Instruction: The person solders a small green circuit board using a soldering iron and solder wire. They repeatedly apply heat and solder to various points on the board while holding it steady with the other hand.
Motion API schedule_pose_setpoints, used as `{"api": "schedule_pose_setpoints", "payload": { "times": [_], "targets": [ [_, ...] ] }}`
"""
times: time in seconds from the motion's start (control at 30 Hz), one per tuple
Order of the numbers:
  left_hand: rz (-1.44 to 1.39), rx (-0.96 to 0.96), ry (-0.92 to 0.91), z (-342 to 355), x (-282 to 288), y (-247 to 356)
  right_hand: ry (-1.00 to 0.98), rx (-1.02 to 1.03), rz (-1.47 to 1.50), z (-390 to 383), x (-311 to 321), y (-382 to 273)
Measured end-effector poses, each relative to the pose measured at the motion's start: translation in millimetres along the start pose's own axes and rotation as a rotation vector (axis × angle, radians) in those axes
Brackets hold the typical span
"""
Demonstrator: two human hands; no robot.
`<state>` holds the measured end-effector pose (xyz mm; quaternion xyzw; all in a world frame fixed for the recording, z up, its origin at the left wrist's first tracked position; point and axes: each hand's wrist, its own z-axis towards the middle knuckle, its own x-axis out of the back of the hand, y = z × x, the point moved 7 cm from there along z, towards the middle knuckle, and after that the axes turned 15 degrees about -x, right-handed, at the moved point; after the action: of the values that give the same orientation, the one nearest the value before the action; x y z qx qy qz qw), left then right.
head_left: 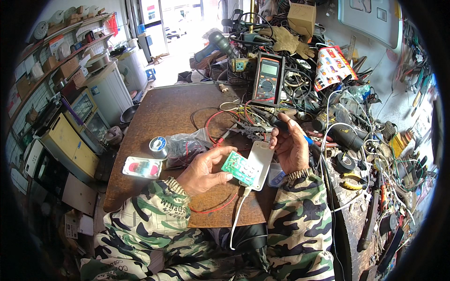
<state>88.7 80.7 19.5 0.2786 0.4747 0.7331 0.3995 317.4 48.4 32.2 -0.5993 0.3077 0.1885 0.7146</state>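
Observation:
My left hand (pixel 206 171) pinches a green circuit board (pixel 240 167) between thumb and fingers, tilted above the table. Behind and right of the board is an open white plastic housing (pixel 262 157); a white cable (pixel 238 215) hangs from its lower end over the table edge. My right hand (pixel 293 147) is raised right of the housing, its fingers closed round a soldering iron with a black and blue handle (pixel 308 140). The iron's tip is hard to make out. A white cover (pixel 142 167) with red parts inside lies left, near a solder spool (pixel 158 147) and a clear plastic bag (pixel 183 146).
A multimeter (pixel 268 75) stands propped at the table's back. Red and black leads cross the brown tabletop (pixel 159 107). Tangled cables, pliers (pixel 351 181) and a black tape roll (pixel 345 163) crowd the right side. Work gloves (pixel 286 41) lie on the pile behind.

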Motion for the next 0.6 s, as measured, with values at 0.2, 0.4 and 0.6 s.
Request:
{"api": "schedule_pose_setpoints", "payload": {
  "times": [0.2,0.4,0.6],
  "targets": [
    [0.004,0.001,-0.001,0.0,0.3,-1.1,-0.008,-0.004,0.005,0.9,2.5,0.8],
    [0.007,0.004,-0.003,-0.1,1.3,-1.4,-0.018,-0.010,0.016,1.2,1.4,1.1],
    [0.005,0.005,-0.004,0.1,0.9,-1.2,-0.011,-0.006,0.010,0.6,0.6,0.4]
  ]
}}
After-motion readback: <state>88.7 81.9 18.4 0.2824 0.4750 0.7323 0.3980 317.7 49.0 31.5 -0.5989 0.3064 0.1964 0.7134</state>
